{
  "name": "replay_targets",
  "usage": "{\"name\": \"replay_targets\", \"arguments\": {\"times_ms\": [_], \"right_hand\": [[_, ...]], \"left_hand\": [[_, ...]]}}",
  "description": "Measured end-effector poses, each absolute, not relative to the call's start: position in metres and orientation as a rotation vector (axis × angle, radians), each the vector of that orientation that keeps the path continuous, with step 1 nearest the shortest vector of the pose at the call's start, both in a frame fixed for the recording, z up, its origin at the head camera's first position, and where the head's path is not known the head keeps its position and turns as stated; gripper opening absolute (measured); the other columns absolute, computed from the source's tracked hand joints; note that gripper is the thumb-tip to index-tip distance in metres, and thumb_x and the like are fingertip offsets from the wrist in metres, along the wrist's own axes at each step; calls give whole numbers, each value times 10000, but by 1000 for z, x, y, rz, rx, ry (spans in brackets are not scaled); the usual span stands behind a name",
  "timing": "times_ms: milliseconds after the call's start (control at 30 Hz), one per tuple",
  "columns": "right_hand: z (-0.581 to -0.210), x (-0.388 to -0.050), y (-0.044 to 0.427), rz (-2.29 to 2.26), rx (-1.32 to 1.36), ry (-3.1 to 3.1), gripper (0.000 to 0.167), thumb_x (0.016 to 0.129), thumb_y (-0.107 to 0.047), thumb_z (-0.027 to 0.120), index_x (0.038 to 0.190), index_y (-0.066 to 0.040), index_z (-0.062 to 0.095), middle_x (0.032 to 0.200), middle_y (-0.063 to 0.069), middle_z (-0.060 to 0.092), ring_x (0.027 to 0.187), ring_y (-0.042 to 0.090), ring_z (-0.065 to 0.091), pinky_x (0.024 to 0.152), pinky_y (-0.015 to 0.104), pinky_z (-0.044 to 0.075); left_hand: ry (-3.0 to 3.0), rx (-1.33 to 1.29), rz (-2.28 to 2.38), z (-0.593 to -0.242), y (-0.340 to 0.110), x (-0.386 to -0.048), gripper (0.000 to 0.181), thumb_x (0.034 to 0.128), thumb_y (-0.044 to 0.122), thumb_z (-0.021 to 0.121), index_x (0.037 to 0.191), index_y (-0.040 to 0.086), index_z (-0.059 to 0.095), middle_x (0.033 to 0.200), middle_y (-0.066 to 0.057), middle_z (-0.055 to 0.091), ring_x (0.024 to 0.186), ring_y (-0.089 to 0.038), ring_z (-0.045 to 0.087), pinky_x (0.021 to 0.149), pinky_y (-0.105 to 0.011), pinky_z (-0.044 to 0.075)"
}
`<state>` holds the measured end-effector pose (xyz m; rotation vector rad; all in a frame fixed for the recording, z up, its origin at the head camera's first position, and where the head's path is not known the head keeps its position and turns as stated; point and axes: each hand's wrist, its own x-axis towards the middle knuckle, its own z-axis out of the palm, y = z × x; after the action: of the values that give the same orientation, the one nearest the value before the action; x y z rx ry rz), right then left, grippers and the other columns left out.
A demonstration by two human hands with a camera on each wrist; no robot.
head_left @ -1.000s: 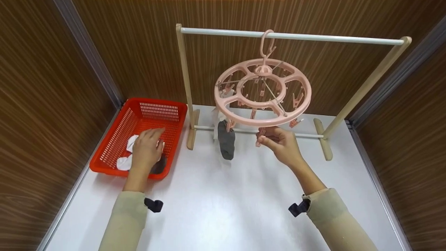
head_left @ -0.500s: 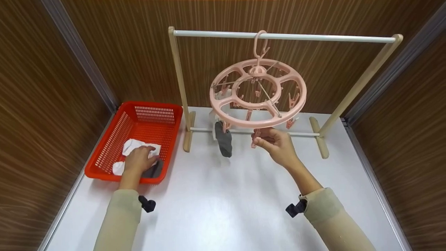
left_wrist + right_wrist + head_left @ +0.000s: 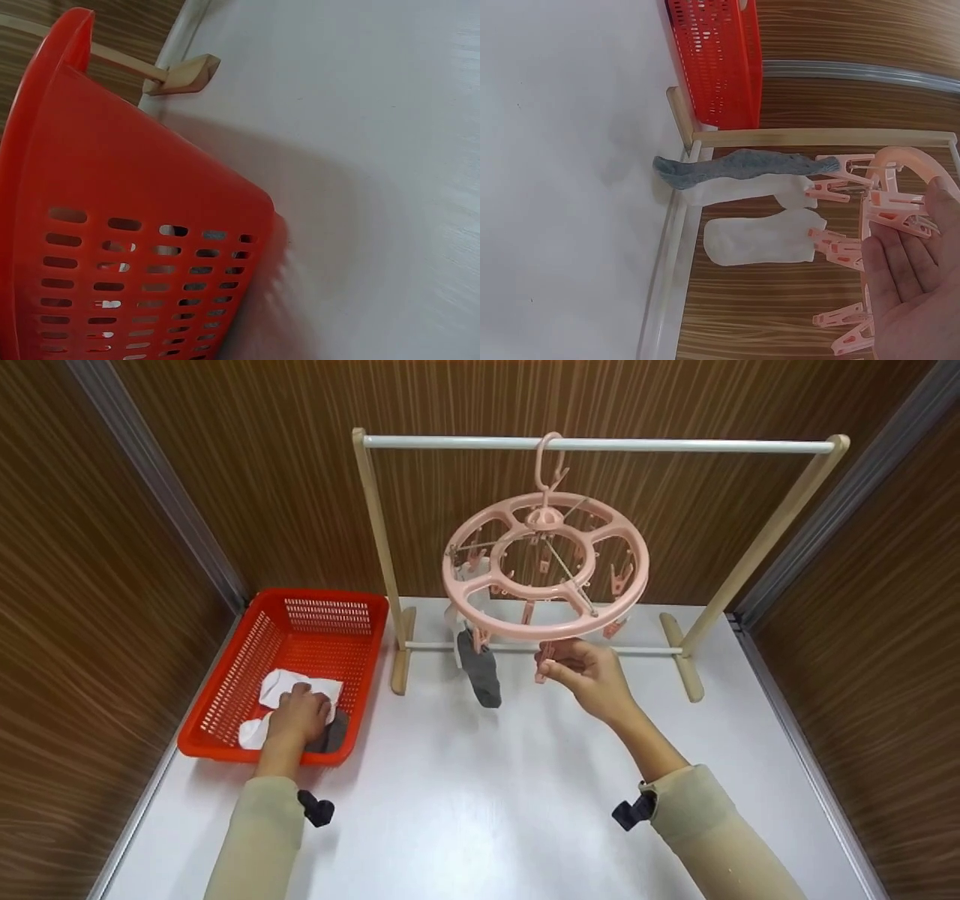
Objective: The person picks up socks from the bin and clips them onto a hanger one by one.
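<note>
While our right hand [image 3: 592,676] is pinching a pink clip [image 3: 547,653] at centre, our left hand [image 3: 298,718], lower left, is apparently gathering white cloth [image 3: 276,685] (grip unclear), probably needing lifting next.

Pretty much boxed in by dark wood-look panels: back wall [image 3: 300,472], left wall [image 3: 75,622] and right wall [image 3: 870,577], all streaky brown with thin lighter lines in the grain. Silvery metal in the corners too, with a left corner strip [image 3: 157,484] and a right corner strip [image 3: 844,499]. Down below, a plain white counter [image 3: 540,780], kinda glossy, with a bright glare patch [image 3: 450,840] toward the front and soft greyish shadows around it. Also a couple of tiny dark specks on the white, just visible in the right wrist view.
</note>
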<state>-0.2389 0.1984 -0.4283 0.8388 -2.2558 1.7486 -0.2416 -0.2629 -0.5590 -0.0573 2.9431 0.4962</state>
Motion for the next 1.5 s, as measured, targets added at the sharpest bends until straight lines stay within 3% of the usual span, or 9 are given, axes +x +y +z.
{"name": "replay_targets", "arguments": {"times_ms": [100, 267, 533, 800, 1000, 1100, 1233, 1500], "right_hand": [[-430, -238, 198, 1742, 839, -2264, 135, 890, 23, 701, 1001, 100, 687, 881, 193, 724, 773, 156, 712, 759, 231, 589], [-431, -238, 196, 1752, 839, -2275, 140, 890, 22, 700, 1004, 102, 688, 891, 199, 725, 789, 157, 714, 772, 236, 590], [-433, -237, 195, 1765, 838, -2273, 147, 885, 30, 702, 1008, 108, 686, 892, 210, 727, 780, 142, 718, 758, 227, 588], [-432, -236, 193, 1763, 845, -2289, 157, 892, 21, 699, 1020, 109, 684, 891, 201, 723, 773, 143, 716, 760, 230, 588], [-433, -236, 192, 1742, 850, -2300, 140, 895, 20, 695, 1009, 101, 687, 891, 195, 725, 781, 172, 713, 766, 227, 588], [-432, -237, 192, 1741, 849, -2303, 143, 896, 17, 696, 1010, 103, 688, 900, 199, 727, 796, 166, 713, 773, 224, 586], [-430, -238, 194, 1763, 840, -2284, 147, 898, 19, 693, 1008, 116, 686, 894, 206, 727, 788, 147, 716, 765, 229, 587], [-427, -240, 199, 1773, 860, -2246, 156, 900, 48, 677, 1032, 132, 675, 897, 231, 718, 788, 179, 721, 769, 236, 590]], "left_hand": [[2950, -84, 459, -563, -264, -238, 325, 986, 122, 472, 1209, 10, 682, 1445, -338, 402, 1292, -559, 395, 948, -680, 443], [2892, -100, 476, -565, -266, -233, 396, 909, -5, 515, 1290, 19, 621, 1280, -309, 554, 1163, -520, 515, 903, -667, 470], [2976, -128, 440, -567, -266, -228, 520, 857, -36, 560, 1374, 16, 534, 1175, -332, 568, 1092, -554, 529, 833, -685, 494], [3034, -153, 449, -568, -267, -223, 291, 878, -1, 580, 1145, -2, 698, 1141, -299, 573, 1062, -527, 541, 826, -672, 497], [3072, -133, 467, -568, -270, -222, 210, 881, -15, 566, 1048, 12, 691, 1059, -270, 655, 973, -492, 614, 792, -633, 518], [3101, -155, 494, -566, -270, -224, 191, 909, -4, 560, 1073, 12, 655, 1023, -265, 681, 949, -480, 638, 764, -630, 522], [3137, -215, 615, -560, -268, -230, 242, 961, 64, 525, 1177, 5, 616, 1096, -273, 667, 1003, -498, 628, 784, -645, 508], [3043, -188, 968, -550, -269, -239, 413, 1057, 266, 425, 1260, -47, 604, 1188, -280, 640, 1110, -469, 595, 957, -610, 461]]}}
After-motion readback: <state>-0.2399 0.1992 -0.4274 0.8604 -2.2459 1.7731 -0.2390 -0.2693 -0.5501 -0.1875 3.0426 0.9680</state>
